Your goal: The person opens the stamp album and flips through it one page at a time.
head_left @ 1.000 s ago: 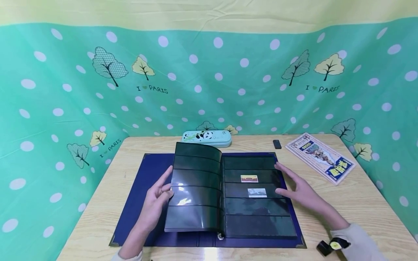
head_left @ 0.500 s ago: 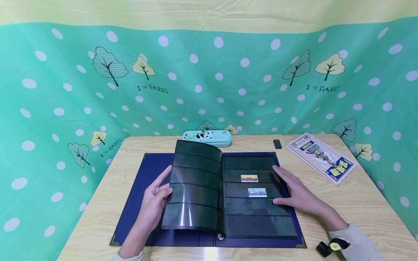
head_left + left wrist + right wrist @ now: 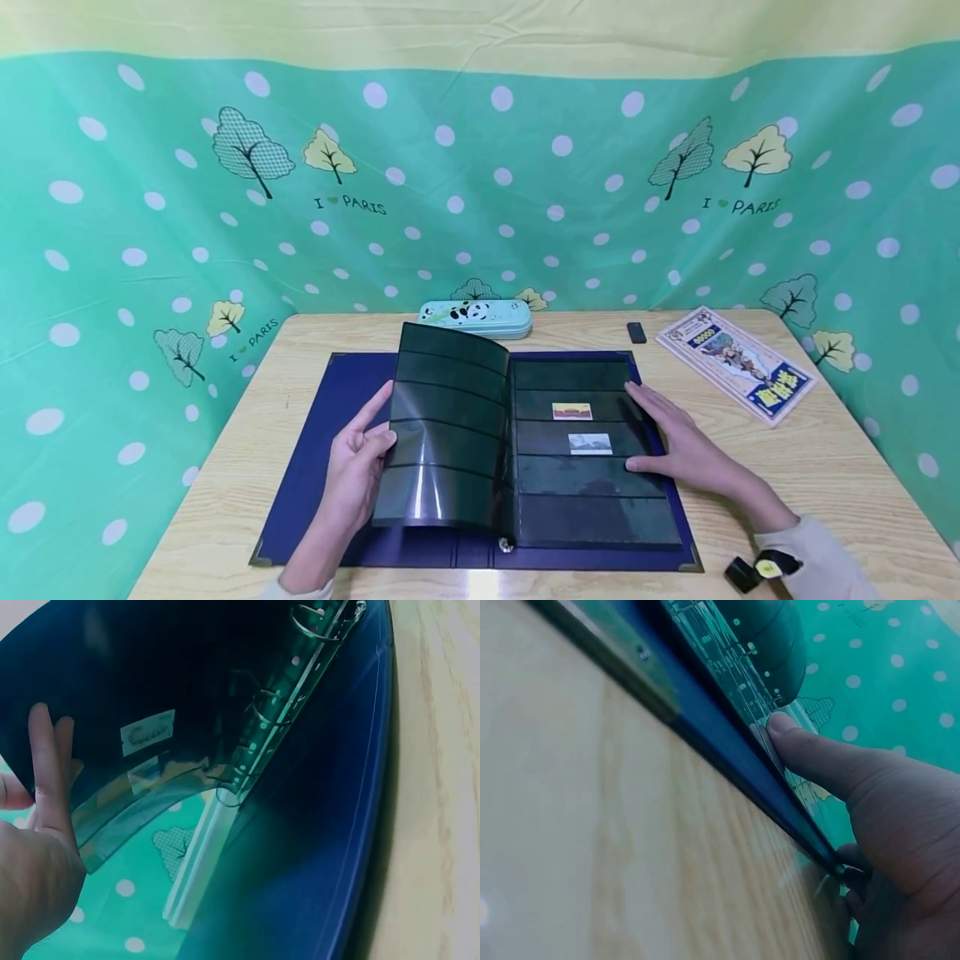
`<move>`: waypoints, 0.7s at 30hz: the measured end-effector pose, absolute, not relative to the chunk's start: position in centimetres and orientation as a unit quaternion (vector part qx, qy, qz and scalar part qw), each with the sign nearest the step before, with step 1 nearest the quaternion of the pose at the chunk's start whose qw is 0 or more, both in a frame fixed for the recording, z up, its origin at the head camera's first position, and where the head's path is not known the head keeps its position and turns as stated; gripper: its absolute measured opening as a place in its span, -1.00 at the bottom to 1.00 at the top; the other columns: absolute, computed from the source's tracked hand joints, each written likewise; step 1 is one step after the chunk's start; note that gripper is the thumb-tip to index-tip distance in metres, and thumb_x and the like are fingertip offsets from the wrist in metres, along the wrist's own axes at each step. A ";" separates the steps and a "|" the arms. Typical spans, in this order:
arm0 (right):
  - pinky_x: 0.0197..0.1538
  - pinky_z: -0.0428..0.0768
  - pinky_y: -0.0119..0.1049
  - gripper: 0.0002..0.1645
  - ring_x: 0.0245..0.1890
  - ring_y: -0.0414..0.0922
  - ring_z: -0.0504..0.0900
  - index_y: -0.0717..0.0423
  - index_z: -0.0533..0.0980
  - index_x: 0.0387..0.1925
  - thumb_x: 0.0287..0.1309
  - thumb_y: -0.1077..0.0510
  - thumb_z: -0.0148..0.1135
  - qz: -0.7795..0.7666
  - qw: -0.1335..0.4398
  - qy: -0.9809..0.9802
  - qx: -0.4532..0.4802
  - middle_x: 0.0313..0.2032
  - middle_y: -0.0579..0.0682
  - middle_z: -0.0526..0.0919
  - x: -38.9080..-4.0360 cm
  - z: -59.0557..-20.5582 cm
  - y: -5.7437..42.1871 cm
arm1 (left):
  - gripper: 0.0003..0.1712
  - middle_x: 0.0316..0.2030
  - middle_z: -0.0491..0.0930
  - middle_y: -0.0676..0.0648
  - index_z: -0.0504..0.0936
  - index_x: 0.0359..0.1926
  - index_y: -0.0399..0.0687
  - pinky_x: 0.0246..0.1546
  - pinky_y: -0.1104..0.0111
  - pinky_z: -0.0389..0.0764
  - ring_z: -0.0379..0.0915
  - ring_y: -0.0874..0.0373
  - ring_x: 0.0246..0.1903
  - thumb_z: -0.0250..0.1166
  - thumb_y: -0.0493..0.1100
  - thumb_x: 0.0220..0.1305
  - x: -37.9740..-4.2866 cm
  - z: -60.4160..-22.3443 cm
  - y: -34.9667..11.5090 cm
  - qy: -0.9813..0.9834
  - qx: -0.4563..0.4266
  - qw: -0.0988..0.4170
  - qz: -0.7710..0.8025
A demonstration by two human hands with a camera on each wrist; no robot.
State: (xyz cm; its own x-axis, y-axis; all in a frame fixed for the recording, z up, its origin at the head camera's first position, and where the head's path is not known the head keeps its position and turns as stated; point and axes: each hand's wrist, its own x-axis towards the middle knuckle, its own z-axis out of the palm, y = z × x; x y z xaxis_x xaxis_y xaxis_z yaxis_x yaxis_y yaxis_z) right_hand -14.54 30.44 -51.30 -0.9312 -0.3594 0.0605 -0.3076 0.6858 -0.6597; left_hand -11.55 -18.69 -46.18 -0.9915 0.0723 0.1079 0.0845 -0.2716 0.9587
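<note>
A ring-bound stamp album with a dark blue cover [image 3: 315, 467] lies spread on the table. My left hand [image 3: 356, 467] pinches the outer edge of a raised, curved black page [image 3: 450, 417] between thumb and fingers. The left wrist view shows a small stamp [image 3: 148, 733] on that page's underside, near the metal rings [image 3: 270, 709]. On the flat right-hand page [image 3: 592, 475] sit a yellow-and-red stamp [image 3: 572, 412] and a grey-white stamp [image 3: 590, 444] in strip pockets. My right hand [image 3: 686, 442] rests at this page's outer edge, fingers and thumb spread, the thumb on the page.
A light green panda pencil case [image 3: 480, 317] stands behind the album. To the back right lie a small black object [image 3: 636, 332] and a printed booklet or stack of paper [image 3: 738, 364]. A green dotted curtain [image 3: 480, 208] hangs around the wooden table [image 3: 225, 483].
My right hand has moved slightly left and its thumb lower, onto the right page's edge. The page in my left hand has bent a little further to the left.
</note>
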 end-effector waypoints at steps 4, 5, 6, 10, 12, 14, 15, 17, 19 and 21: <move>0.45 0.08 0.70 0.38 0.67 0.53 0.01 0.03 0.07 0.80 0.20 -0.16 0.70 -0.352 0.038 0.918 -0.181 0.72 0.38 0.06 -14.5 -51.3 30.4 | -0.22 -0.31 0.86 0.11 0.22 0.72 -0.32 -0.69 0.39 0.05 0.42 0.49 -0.60 0.07 -0.55 0.54 -11.4 -46.0 -18.8 -0.595 -0.112 0.005 -0.796; 0.45 0.08 0.70 0.38 0.67 0.53 0.01 0.04 0.07 0.80 0.20 -0.16 0.69 -0.351 0.038 0.918 -0.181 0.72 0.38 0.06 -14.5 -51.3 30.4 | -0.22 -0.23 0.89 0.05 0.23 0.72 -0.31 -0.68 0.42 0.10 0.48 0.49 -0.57 0.07 -0.55 0.54 -11.3 -45.9 -18.8 -0.594 -0.123 0.007 -0.795; 0.45 0.09 0.69 0.37 0.67 0.53 0.01 0.04 0.07 0.80 0.21 -0.16 0.69 -0.350 0.038 0.918 -0.181 0.72 0.38 0.06 -14.5 -51.3 30.4 | -0.23 -0.20 0.89 0.03 0.23 0.71 -0.31 -0.69 0.41 0.11 0.50 0.48 -0.55 0.07 -0.55 0.55 -11.3 -45.8 -18.8 -0.593 -0.133 0.008 -0.794; 0.45 0.12 0.68 0.36 0.66 0.53 0.03 0.07 0.08 0.80 0.22 -0.17 0.68 -0.342 0.037 0.921 -0.183 0.72 0.36 0.08 -14.4 -51.2 30.4 | -0.23 -0.17 0.89 -0.01 0.24 0.72 -0.29 -0.69 0.23 -0.04 0.36 0.43 -0.62 0.07 -0.57 0.56 -11.2 -45.5 -18.8 -0.583 -0.169 0.007 -0.795; 0.45 0.14 0.67 0.34 0.66 0.52 0.04 0.11 0.10 0.79 0.23 -0.18 0.67 -0.337 0.035 0.922 -0.188 0.72 0.35 0.09 -14.4 -51.2 30.4 | -0.22 -0.14 0.89 -0.02 0.23 0.72 -0.29 -0.68 0.17 -0.08 0.37 0.43 -0.62 0.07 -0.57 0.56 -11.2 -45.3 -18.8 -0.580 -0.179 0.006 -0.795; 0.45 0.15 0.66 0.32 0.67 0.52 0.04 0.13 0.12 0.78 0.25 -0.18 0.66 -0.333 0.032 0.922 -0.195 0.72 0.34 0.11 -14.4 -51.1 30.3 | -0.22 -0.11 0.89 -0.03 0.22 0.72 -0.30 -0.68 0.16 -0.08 0.43 0.45 -0.59 0.07 -0.58 0.56 -11.1 -45.2 -18.8 -0.579 -0.181 0.008 -0.795; 0.46 0.15 0.65 0.30 0.67 0.52 0.03 0.14 0.13 0.77 0.26 -0.19 0.64 -0.329 0.031 0.922 -0.200 0.72 0.33 0.11 -14.4 -51.1 30.3 | -0.22 -0.11 0.89 -0.04 0.22 0.72 -0.32 -0.68 0.17 -0.09 0.44 0.47 -0.59 0.07 -0.58 0.56 -11.1 -45.2 -18.8 -0.578 -0.180 0.010 -0.796; 0.46 0.15 0.66 0.26 0.67 0.51 0.02 0.12 0.15 0.77 0.29 -0.19 0.62 -0.323 0.031 0.922 -0.209 0.73 0.32 0.11 -14.4 -51.0 30.2 | -0.23 -0.10 0.89 -0.04 0.22 0.71 -0.34 -0.68 0.17 -0.10 0.51 0.49 -0.55 0.07 -0.58 0.55 -11.1 -45.2 -18.8 -0.579 -0.175 0.013 -0.797; 0.44 0.14 0.69 0.21 0.68 0.52 0.00 0.08 0.17 0.77 0.33 -0.19 0.58 -0.316 0.032 0.923 -0.219 0.73 0.30 0.11 -14.4 -51.0 30.2 | -0.24 -0.13 0.89 -0.02 0.25 0.70 -0.34 -0.67 0.19 -0.11 0.48 0.50 -0.56 0.07 -0.59 0.54 -11.2 -45.2 -18.8 -0.575 -0.162 0.015 -0.802; 0.41 0.13 0.73 0.16 0.69 0.51 -0.02 0.01 0.17 0.78 0.37 -0.21 0.53 -0.304 0.036 0.925 -0.224 0.74 0.27 0.11 -14.3 -51.0 30.1 | -0.24 -0.28 0.86 0.08 0.27 0.69 -0.32 -0.66 0.24 -0.11 0.39 0.51 -0.59 0.08 -0.58 0.54 -11.3 -45.3 -18.9 -0.570 -0.143 0.012 -0.809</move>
State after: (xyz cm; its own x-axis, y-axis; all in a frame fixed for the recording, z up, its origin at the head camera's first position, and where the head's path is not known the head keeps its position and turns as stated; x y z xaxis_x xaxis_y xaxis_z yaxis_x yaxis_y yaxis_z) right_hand -14.26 30.14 -51.04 -0.8971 -0.4363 0.0694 -0.3925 0.7149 -0.5787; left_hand -11.27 -18.88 -45.26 -0.9585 0.1439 0.2459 0.1831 -0.3502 0.9186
